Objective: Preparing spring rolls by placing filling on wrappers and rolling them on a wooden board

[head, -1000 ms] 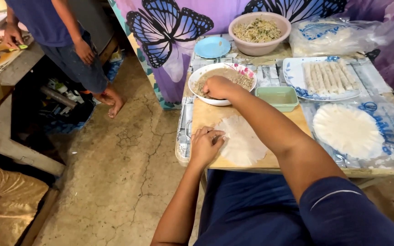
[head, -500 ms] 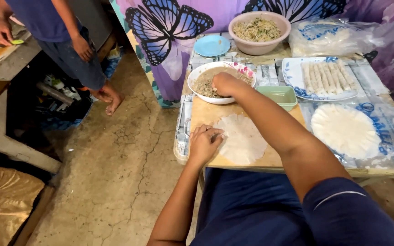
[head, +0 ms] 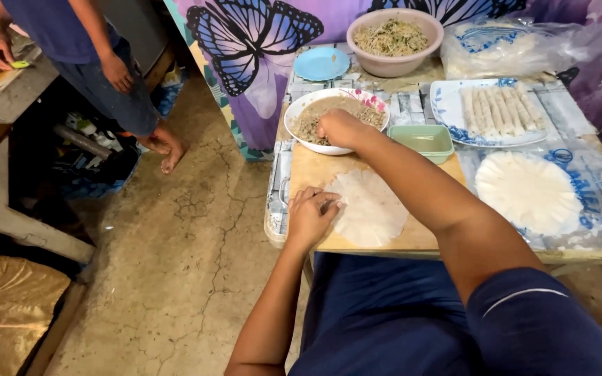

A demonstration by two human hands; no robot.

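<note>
Right hand (head: 341, 127) reaches into the white bowl of minced filling (head: 336, 120), fingers curled down into the mix; whether they have closed on a pinch is hard to tell from this angle. Left hand (head: 310, 217) lies on the near-left edge of the round wrapper (head: 367, 207), fingers bent and pressing it flat on the wooden board (head: 308, 170). By the look of things the wrapper is laid out but bare, so filling and rolling remain for this one. A row of finished rolls sits on the blue-rimmed plate (head: 497, 108), and a stack of unused wrappers (head: 528, 192) waits at the right, suggesting the work is partway through.
</note>
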